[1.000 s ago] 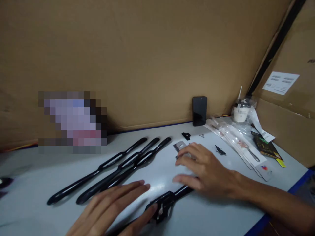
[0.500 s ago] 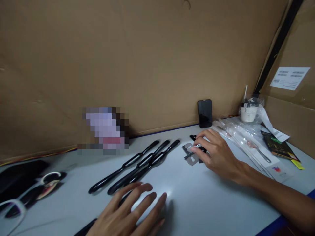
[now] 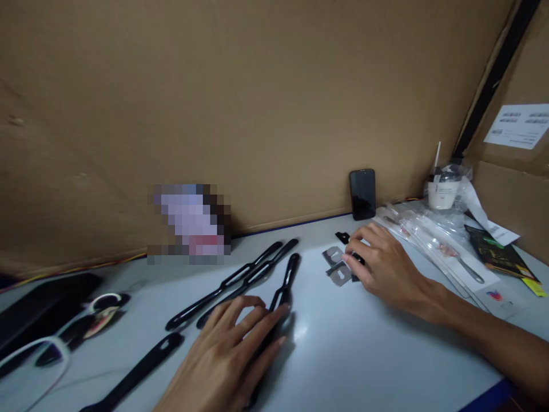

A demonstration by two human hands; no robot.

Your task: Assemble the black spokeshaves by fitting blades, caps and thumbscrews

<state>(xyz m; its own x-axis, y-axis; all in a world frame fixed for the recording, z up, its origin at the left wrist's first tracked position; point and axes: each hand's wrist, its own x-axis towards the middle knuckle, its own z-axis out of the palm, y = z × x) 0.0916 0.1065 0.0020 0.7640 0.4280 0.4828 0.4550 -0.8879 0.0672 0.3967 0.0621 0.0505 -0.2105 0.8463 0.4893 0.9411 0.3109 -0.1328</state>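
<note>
My left hand has its fingers round a black handle with a slotted neck, resting low over the white table; the handle's lower part is hidden under the palm. Just to its left lie two similar black handles, side by side. My right hand is bent over several small flat metal pieces with cut-outs, its fingertips curled at their edge. Beside those fingers a small black piece shows partly. Whatever is between the right fingertips is hidden.
A black phone leans against the cardboard wall. Packaged utensils in clear plastic, a white cup and a black packet are at right. Left are another black handle, a white cable and a black case.
My left hand has closed on one black handle and shifted it right, away from the other two. My right hand stays at the metal pieces. The view has turned slightly.
</note>
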